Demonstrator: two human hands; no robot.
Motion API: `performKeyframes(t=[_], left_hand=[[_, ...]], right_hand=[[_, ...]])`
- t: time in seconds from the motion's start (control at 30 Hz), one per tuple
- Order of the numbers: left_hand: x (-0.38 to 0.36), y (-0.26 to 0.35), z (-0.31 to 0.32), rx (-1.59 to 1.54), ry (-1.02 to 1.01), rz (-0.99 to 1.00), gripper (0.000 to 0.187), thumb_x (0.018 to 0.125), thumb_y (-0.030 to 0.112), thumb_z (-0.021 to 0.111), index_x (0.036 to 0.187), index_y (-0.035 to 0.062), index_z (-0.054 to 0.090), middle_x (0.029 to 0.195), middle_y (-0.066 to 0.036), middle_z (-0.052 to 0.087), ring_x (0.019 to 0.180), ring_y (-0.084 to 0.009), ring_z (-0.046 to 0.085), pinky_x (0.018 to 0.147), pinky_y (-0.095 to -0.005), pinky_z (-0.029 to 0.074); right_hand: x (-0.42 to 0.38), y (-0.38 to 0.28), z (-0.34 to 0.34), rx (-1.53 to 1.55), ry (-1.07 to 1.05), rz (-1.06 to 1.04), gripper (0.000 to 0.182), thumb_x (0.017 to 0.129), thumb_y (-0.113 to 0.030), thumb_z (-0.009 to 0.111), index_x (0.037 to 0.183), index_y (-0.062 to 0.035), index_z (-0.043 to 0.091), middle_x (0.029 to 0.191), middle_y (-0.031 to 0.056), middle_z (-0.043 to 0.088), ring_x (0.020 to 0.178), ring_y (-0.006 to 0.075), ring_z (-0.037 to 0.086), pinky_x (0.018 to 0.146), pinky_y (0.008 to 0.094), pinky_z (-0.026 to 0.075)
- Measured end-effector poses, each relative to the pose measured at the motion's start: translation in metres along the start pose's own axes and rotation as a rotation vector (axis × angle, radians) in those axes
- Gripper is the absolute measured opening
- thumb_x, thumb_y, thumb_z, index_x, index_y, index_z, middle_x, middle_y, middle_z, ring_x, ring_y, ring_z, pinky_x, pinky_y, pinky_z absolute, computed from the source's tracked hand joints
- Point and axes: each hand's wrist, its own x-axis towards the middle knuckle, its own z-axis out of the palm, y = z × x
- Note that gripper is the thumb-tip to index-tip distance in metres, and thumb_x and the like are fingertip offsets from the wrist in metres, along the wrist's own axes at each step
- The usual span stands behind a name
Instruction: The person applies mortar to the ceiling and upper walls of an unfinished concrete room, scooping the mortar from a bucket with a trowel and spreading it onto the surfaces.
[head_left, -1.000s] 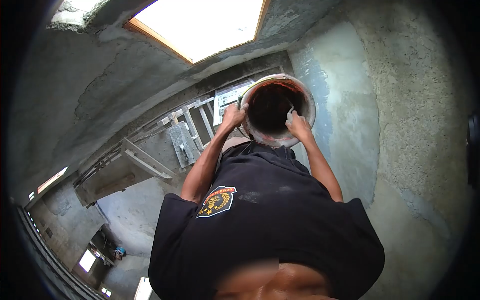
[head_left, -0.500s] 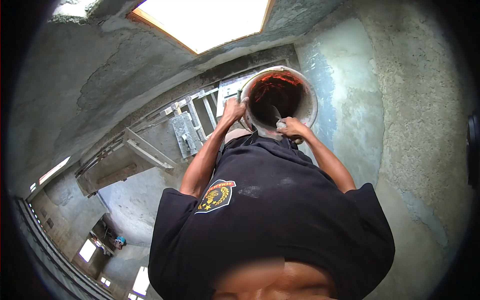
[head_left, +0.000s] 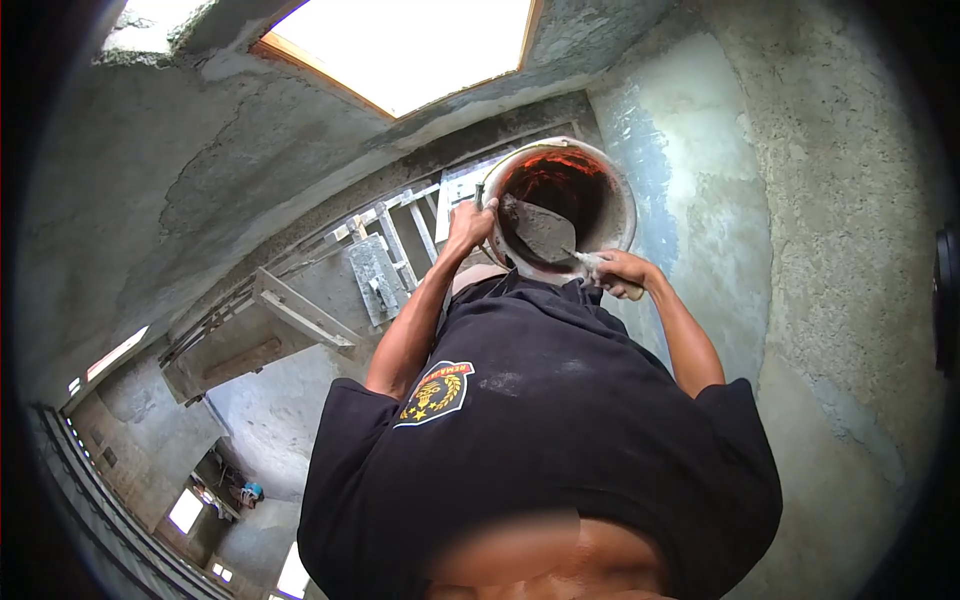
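Note:
A bucket (head_left: 625, 200) with a mortar-crusted rim and reddish inside is tipped so that its mouth faces me. My left hand (head_left: 470, 224) is closed on the bucket's left rim, near its wire handle. In my right hand (head_left: 624, 270), fingers wrapped round the grip, is a trowel (head_left: 585, 258). Grey wet mortar (head_left: 545, 232) is heaped on the trowel's blade, which lies inside the bucket's mouth. Shadow hides the bottom of the bucket.
Left of the bucket, a flat plastering float (head_left: 374, 280) lies by a wooden ladder-like frame (head_left: 395, 235). A plank structure (head_left: 300, 310) is farther left. Plastered walls (head_left: 710, 170) rise close on the right, and a bright wood-framed opening (head_left: 400, 50) is ahead.
My right hand has drawn the trowel back and right from deeper in the bucket. Its blade now shows, loaded with mortar. My left hand keeps its hold on the bucket.

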Motion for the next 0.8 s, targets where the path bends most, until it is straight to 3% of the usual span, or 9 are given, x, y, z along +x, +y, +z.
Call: performKeyframes(t=[0.17, 0.33, 0.47, 0.5, 0.53, 0.63, 0.67, 0.73, 0.8], left_hand=[[0.002, -0.003, -0.003, -0.075, -0.034, -0.056, 0.05, 0.082, 0.041, 0.054, 0.069, -0.0069, 0.062, 0.054, -0.015, 0.057, 0.051, -0.0236, 0.058, 0.052, -0.0382, 0.045], [0.006, -0.004, -0.003, -0.117, -0.053, -0.047, 0.052, 0.08, 0.042, 0.055, 0.066, -0.0067, 0.062, 0.054, -0.017, 0.057, 0.055, -0.0253, 0.06, 0.055, -0.0393, 0.046], [0.038, -0.049, 0.023, -0.002, 0.221, 0.27, 0.056, 0.079, 0.048, 0.052, 0.081, -0.0077, 0.058, 0.072, -0.027, 0.06, 0.074, -0.0399, 0.061, 0.065, -0.0448, 0.047], [0.023, -0.029, 0.008, 0.012, 0.118, 0.172, 0.055, 0.079, 0.048, 0.051, 0.093, -0.0048, 0.055, 0.085, -0.029, 0.059, 0.085, -0.0418, 0.058, 0.07, -0.0464, 0.046], [0.014, -0.017, 0.003, 0.035, 0.239, 0.365, 0.053, 0.079, 0.048, 0.052, 0.102, 0.0001, 0.052, 0.09, -0.028, 0.059, 0.09, -0.0408, 0.057, 0.073, -0.0464, 0.046], [-0.024, 0.046, -0.024, -0.176, 0.217, 0.291, 0.046, 0.079, 0.041, 0.055, 0.105, 0.0029, 0.049, 0.09, -0.026, 0.059, 0.088, -0.0415, 0.057, 0.071, -0.0459, 0.045], [-0.029, 0.06, -0.027, -0.13, 0.315, 0.441, 0.035, 0.08, 0.035, 0.058, 0.093, 0.0032, 0.057, 0.074, -0.018, 0.061, 0.071, -0.0273, 0.059, 0.067, -0.0388, 0.045], [-0.034, 0.084, -0.031, -0.262, 0.204, 0.475, 0.032, 0.082, 0.034, 0.057, 0.092, 0.0039, 0.06, 0.073, -0.011, 0.061, 0.067, -0.0161, 0.056, 0.062, -0.034, 0.045], [-0.062, 0.118, -0.047, -0.358, -0.058, 0.275, 0.032, 0.084, 0.034, 0.056, 0.096, 0.0049, 0.061, 0.073, -0.005, 0.06, 0.066, -0.0102, 0.054, 0.059, -0.0292, 0.043]], right_hand=[[-0.025, 0.003, 0.006, 0.032, -0.065, -0.155, 0.031, 0.067, -0.012, 0.057, 0.096, -0.0018, 0.052, 0.06, 0.0038, 0.047, 0.041, 0.0091, 0.04, 0.034, 0.022, 0.032], [-0.011, 0.002, 0.01, 0.097, 0.015, -0.292, 0.029, 0.066, -0.009, 0.06, 0.093, -0.0017, 0.053, 0.069, 0.0088, 0.059, 0.044, 0.0083, 0.045, 0.035, 0.023, 0.035], [-0.026, -0.041, 0.04, -0.05, 0.172, -0.563, 0.029, 0.069, -0.017, 0.063, 0.093, -0.0049, 0.054, 0.067, 0.0012, 0.053, 0.051, 0.0092, 0.05, 0.043, 0.0228, 0.042], [0.006, -0.028, 0.023, -0.048, 0.207, -0.766, 0.026, 0.07, -0.022, 0.064, 0.088, -0.0074, 0.055, 0.064, 0.0001, 0.051, 0.051, 0.008, 0.049, 0.045, 0.022, 0.04], [-0.001, -0.047, 0.029, 0.109, 0.057, -0.855, 0.028, 0.071, -0.025, 0.063, 0.091, -0.0074, 0.053, 0.063, 0.0002, 0.049, 0.051, 0.0088, 0.05, 0.044, 0.0231, 0.04], [-0.03, -0.115, 0.05, 0.408, -0.033, -0.855, 0.034, 0.078, -0.031, 0.048, 0.1, -0.0052, 0.046, 0.064, 0.0049, 0.046, 0.046, 0.0126, 0.046, 0.041, 0.0251, 0.039], [-0.03, -0.132, 0.046, 0.431, -0.01, -0.926, 0.037, 0.083, -0.035, 0.044, 0.104, -0.0048, 0.044, 0.066, 0.0062, 0.045, 0.046, 0.0127, 0.044, 0.041, 0.0254, 0.039], [-0.047, -0.183, 0.051, 0.572, 0.004, -1.127, 0.033, 0.079, -0.027, 0.041, 0.105, -0.0074, 0.044, 0.062, 0.0042, 0.043, 0.045, 0.012, 0.042, 0.04, 0.0264, 0.036], [-0.068, -0.231, 0.047, 0.518, -0.025, -1.462, 0.034, 0.087, -0.026, 0.039, 0.112, -0.0035, 0.043, 0.062, 0.0026, 0.044, 0.046, 0.0115, 0.042, 0.041, 0.0252, 0.034]])
